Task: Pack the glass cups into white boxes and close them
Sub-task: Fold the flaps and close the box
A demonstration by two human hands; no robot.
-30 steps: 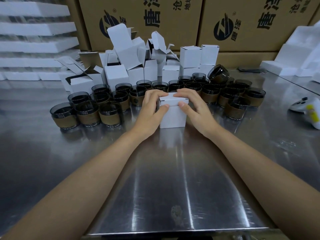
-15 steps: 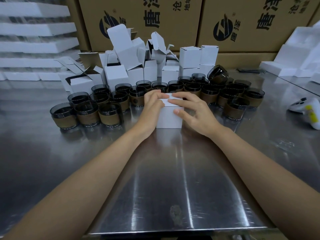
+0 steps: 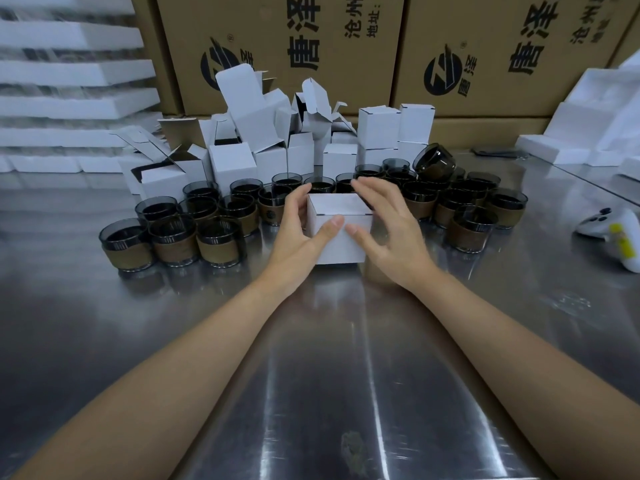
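Since half a second ago the right hand (image 3: 391, 233) has lifted off the lid of the box (image 3: 341, 237). Its fingers hover straight and spread over the 2 o'clock corner, with the thumb touching the front face. The left hand (image 3: 298, 237) grips the 9 o'clock side, thumb on the front. One closed box stands on the worktop (image 3: 311, 375) between both hands. Cups (image 3: 176, 240) crowd behind it from 9 to 3 o'clock, well over twenty, with one tilted cup (image 3: 433, 164) on top at 1. Spare boxes (image 3: 232, 161) pile up at 12, with two cartons (image 3: 277, 46) beyond. Foam slabs (image 3: 69, 74) lie at 10 and one controller (image 3: 609, 230) at 3.
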